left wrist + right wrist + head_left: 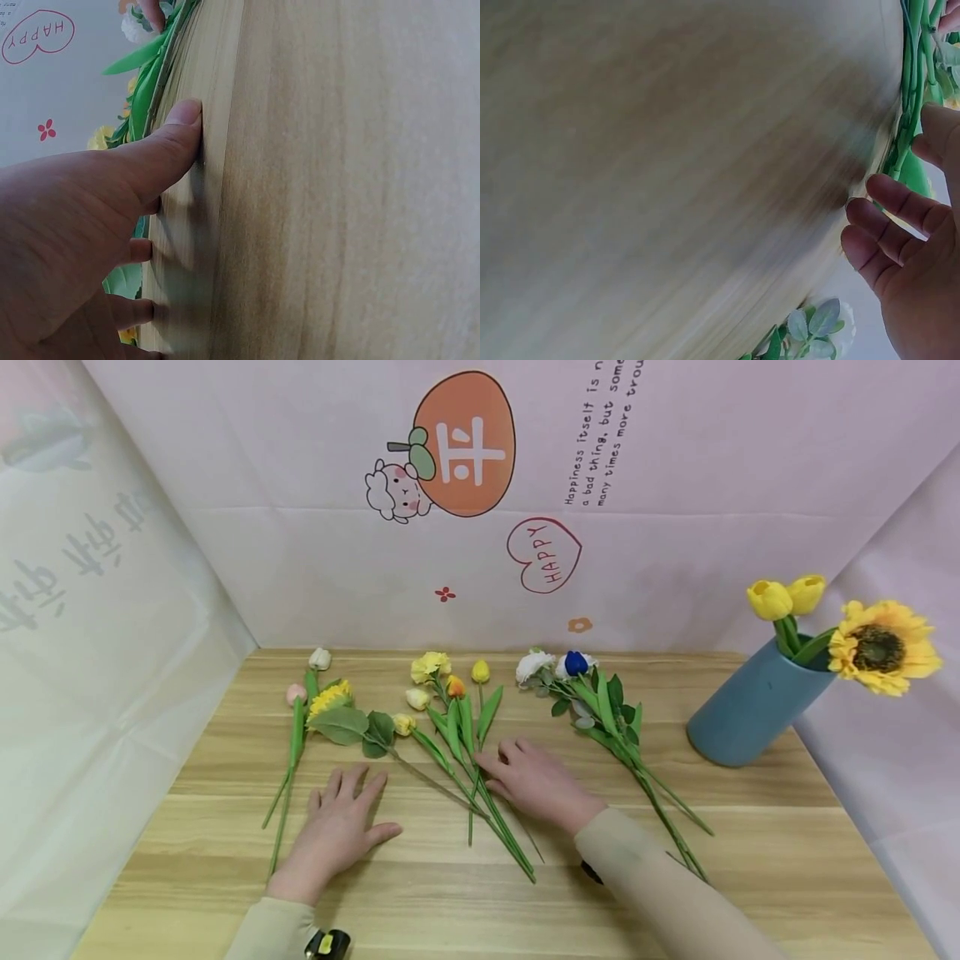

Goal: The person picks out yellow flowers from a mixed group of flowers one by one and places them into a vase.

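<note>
My left hand [341, 827] lies on the wooden table with its fingers spread and holds nothing. Just beyond its fingertips is a sunflower [330, 697] with broad leaves, its stem slanting to the right. My right hand [540, 783] is at the middle bunch, its thumb and index finger right at the green stems [480, 781], other fingers loosely extended. This bunch has a yellow tulip [480, 672], an orange tulip [455, 687], pale yellow tulips [417, 698] and a yellow ruffled flower [431, 667]. The stems [909, 97] run beside the thumb in the right wrist view.
A blue vase [753, 710] at the right holds two yellow tulips [770, 601] and a sunflower [883, 647]. White flowers [534, 667] and a blue tulip [576, 662] lie right of centre. Pink [296, 694] and white tulips [320, 659] lie left. A printed cloth [300, 568] hangs behind the table.
</note>
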`<action>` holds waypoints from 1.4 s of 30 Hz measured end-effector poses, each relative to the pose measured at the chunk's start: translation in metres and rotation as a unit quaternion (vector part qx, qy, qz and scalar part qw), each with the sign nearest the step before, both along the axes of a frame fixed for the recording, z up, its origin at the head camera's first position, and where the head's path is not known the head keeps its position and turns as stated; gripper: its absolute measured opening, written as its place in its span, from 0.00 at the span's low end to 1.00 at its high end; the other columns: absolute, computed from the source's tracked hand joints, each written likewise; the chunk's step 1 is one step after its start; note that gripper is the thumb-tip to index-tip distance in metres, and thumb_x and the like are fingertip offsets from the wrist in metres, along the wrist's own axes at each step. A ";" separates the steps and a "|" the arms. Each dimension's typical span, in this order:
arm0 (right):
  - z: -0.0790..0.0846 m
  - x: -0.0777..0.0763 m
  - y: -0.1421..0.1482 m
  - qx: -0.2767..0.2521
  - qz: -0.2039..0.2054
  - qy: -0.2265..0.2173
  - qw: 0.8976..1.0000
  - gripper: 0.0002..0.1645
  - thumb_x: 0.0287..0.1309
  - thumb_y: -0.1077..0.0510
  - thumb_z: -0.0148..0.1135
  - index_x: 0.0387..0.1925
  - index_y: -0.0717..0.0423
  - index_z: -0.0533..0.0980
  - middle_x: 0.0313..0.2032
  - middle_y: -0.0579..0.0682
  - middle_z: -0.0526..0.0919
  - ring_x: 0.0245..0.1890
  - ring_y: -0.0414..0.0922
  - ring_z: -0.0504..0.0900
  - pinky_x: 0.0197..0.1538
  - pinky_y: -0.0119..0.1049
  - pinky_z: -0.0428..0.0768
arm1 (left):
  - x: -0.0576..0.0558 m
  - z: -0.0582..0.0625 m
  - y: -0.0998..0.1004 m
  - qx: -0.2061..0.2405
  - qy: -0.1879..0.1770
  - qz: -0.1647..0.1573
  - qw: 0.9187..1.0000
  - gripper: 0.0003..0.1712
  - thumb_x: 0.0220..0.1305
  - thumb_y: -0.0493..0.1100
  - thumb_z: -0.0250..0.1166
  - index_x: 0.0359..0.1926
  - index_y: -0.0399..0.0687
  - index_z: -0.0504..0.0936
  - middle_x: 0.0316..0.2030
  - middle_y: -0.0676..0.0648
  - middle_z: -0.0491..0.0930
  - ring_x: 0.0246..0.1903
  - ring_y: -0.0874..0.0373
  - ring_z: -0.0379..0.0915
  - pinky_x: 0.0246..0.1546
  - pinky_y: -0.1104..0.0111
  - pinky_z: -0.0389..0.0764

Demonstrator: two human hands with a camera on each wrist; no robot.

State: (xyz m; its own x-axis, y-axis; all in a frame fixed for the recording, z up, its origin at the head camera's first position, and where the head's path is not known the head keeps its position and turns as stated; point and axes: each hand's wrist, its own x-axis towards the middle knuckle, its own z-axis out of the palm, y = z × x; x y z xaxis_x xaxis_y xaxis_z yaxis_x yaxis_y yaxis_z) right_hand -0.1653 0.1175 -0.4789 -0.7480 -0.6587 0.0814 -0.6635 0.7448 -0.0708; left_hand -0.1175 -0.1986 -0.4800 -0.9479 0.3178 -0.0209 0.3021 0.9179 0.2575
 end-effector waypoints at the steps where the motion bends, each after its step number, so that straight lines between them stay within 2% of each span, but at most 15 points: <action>1: 0.000 0.000 0.000 0.002 -0.002 -0.002 1.000 0.29 0.70 0.46 0.53 0.70 0.40 0.63 0.41 0.48 0.69 0.39 0.44 0.67 0.38 0.41 0.75 | 0.000 0.000 0.000 0.000 -0.001 0.000 1.000 0.45 0.57 0.65 0.66 0.69 0.50 0.65 0.68 0.34 0.58 0.65 0.26 0.47 0.53 0.25 0.54; 10: 0.000 -0.001 0.001 -0.003 0.010 0.013 1.000 0.26 0.69 0.48 0.55 0.66 0.45 0.67 0.40 0.47 0.70 0.38 0.45 0.68 0.40 0.42 0.75 | 0.000 0.000 0.000 -0.004 0.003 0.000 1.000 0.46 0.57 0.66 0.65 0.69 0.50 0.65 0.68 0.34 0.58 0.65 0.26 0.47 0.54 0.25 0.53; 16: 0.001 -0.003 0.002 -0.003 0.018 0.016 1.000 0.21 0.69 0.50 0.55 0.62 0.43 0.71 0.39 0.47 0.71 0.38 0.46 0.69 0.42 0.44 0.73 | 0.000 0.000 0.000 -0.002 0.004 0.000 1.000 0.46 0.57 0.66 0.65 0.70 0.50 0.65 0.68 0.34 0.58 0.65 0.26 0.47 0.54 0.25 0.54; 22: 0.002 -0.003 0.003 -0.012 0.014 0.013 1.000 0.11 0.72 0.52 0.50 0.51 0.42 0.75 0.39 0.47 0.73 0.41 0.48 0.71 0.44 0.47 0.72 | 0.000 0.002 0.000 -0.004 0.000 0.000 1.000 0.46 0.56 0.66 0.65 0.69 0.50 0.65 0.68 0.33 0.58 0.65 0.26 0.47 0.54 0.25 0.54; 25: 0.002 -0.003 0.005 -0.020 0.003 0.004 1.000 0.07 0.71 0.52 0.52 0.44 0.44 0.75 0.39 0.46 0.73 0.42 0.47 0.72 0.46 0.47 0.72 | 0.000 0.003 0.000 -0.005 -0.006 0.000 1.000 0.46 0.57 0.66 0.65 0.70 0.50 0.64 0.68 0.33 0.58 0.65 0.26 0.47 0.54 0.25 0.54; 29: 0.001 -0.005 0.006 -0.020 -0.033 0.002 0.999 0.05 0.68 0.52 0.56 0.37 0.47 0.76 0.37 0.46 0.74 0.40 0.46 0.74 0.47 0.46 0.74 | 0.000 0.004 0.000 -0.005 -0.011 0.001 1.000 0.45 0.57 0.66 0.65 0.70 0.50 0.64 0.68 0.33 0.58 0.65 0.25 0.47 0.54 0.25 0.54; 33: 0.000 -0.008 0.008 -0.042 -0.083 -0.004 0.996 0.04 0.66 0.58 0.58 0.34 0.53 0.75 0.31 0.48 0.76 0.34 0.48 0.76 0.42 0.45 0.78 | 0.001 0.003 0.000 -0.004 -0.011 0.002 1.000 0.46 0.57 0.66 0.65 0.70 0.50 0.64 0.68 0.33 0.57 0.65 0.25 0.47 0.54 0.25 0.54; 37: 0.000 -0.010 0.010 -0.069 -0.156 -0.028 0.985 0.04 0.62 0.62 0.60 0.33 0.56 0.72 0.27 0.50 0.76 0.29 0.48 0.77 0.33 0.43 0.80 | 0.000 0.002 -0.001 -0.002 -0.013 0.002 1.000 0.46 0.57 0.66 0.65 0.70 0.50 0.64 0.68 0.33 0.57 0.65 0.25 0.46 0.54 0.25 0.53; 42: 0.001 -0.013 0.014 -0.056 -0.225 -0.024 0.972 0.06 0.58 0.62 0.62 0.32 0.60 0.73 0.27 0.54 0.77 0.27 0.52 0.78 0.29 0.47 0.80 | -0.001 0.001 -0.002 -0.001 -0.015 0.001 1.000 0.46 0.57 0.67 0.64 0.70 0.50 0.64 0.68 0.33 0.57 0.65 0.26 0.45 0.54 0.26 0.53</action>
State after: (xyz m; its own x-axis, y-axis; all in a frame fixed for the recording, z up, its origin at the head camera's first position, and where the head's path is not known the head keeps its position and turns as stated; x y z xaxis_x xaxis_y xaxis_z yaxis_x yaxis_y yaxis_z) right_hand -0.1778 0.1314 -0.4783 -0.9633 -0.2525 0.0910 -0.2658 0.9449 -0.1910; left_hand -0.1180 -0.2007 -0.4791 -0.9474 0.3159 -0.0507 0.2923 0.9190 0.2644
